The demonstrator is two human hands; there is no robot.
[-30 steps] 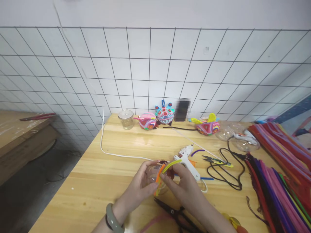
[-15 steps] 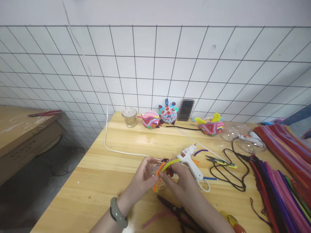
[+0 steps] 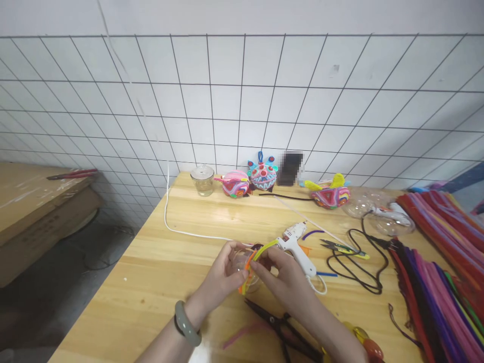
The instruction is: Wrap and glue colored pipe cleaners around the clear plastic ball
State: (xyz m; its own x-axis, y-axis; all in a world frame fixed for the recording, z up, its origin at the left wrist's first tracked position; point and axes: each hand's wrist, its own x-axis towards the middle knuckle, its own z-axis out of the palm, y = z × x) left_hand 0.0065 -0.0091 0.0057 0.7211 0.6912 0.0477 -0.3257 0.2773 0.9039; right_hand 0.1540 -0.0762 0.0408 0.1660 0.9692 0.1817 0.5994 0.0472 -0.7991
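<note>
A wooden table (image 3: 159, 272) is set against a white tiled wall (image 3: 242, 101). Near the table's front edge, a clear ball (image 3: 245, 272) wrapped with orange and yellow pipe cleaners (image 3: 252, 258) is held just above the wood between both hands. It is cupped from its left side by the left hand (image 3: 223, 276), fingers curled around it. From its right it is met by the right hand (image 3: 282, 280), whose fingertips are pinched on the yellow cleaner; that strand's long axis runs up and to the right from the ball. The two hands are about equally near. Just right of the ball a glue gun (image 3: 297, 247) is lying; in front of it, black pliers (image 3: 282, 327). Far right of the ball, a pile of pipe cleaners (image 3: 434, 262) is spread.
</note>
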